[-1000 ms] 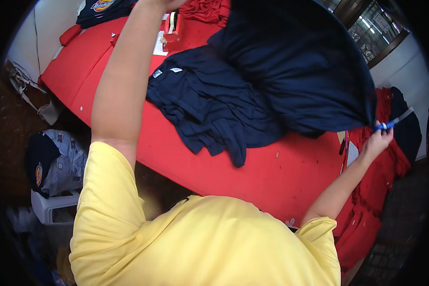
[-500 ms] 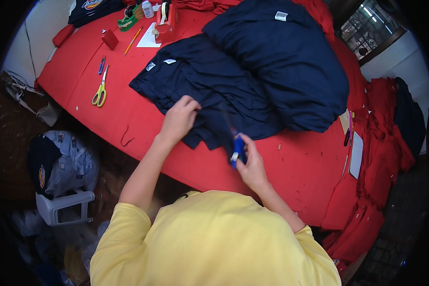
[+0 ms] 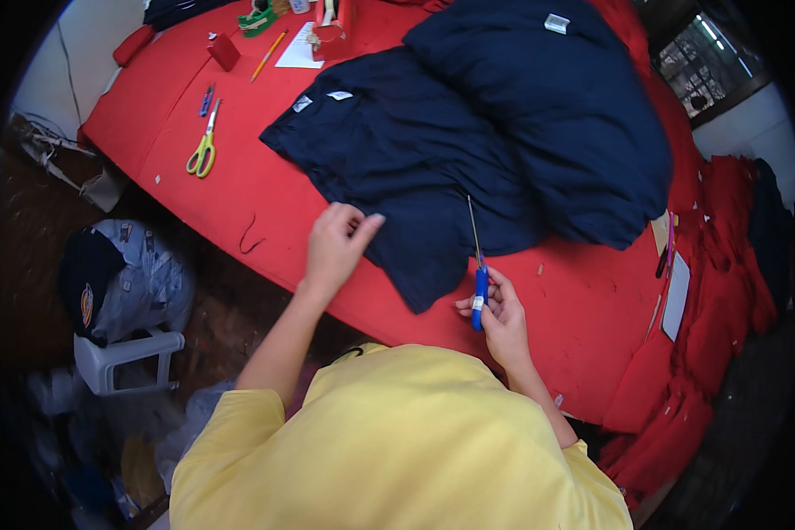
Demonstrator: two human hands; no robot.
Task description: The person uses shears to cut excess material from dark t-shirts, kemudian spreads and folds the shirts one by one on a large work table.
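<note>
My right hand (image 3: pixel 506 320) grips blue-handled scissors (image 3: pixel 480 296), seen edge-on, with the long thin blades pointing away from me over a navy blue garment (image 3: pixel 406 141). That garment lies spread on the red-covered table, and one corner of it comes toward me between my hands. Beside its left edge is my left hand (image 3: pixel 336 249), fingers loosely curled, thumb apart, and nothing visible in it. Two small white labels show at the garment's far left part. A large puffy heap of navy fabric (image 3: pixel 574 124) rests against its right side.
On the red table (image 3: pixel 172 119), yellow-handled scissors (image 3: pixel 202 155), a small blue tool (image 3: pixel 207 100) and a pencil (image 3: pixel 268 56) lie left. Behind are a red tape dispenser (image 3: pixel 333 37) and paper (image 3: pixel 299 49). Red garments (image 3: pixel 715 265) hang over the right edge. A white stool (image 3: pixel 128 362) stands lower left.
My right hand has drawn the scissors back toward me and right. My left hand has come off the garment. The garment's near corner now lies flatter, and the whole view has shifted slightly.
</note>
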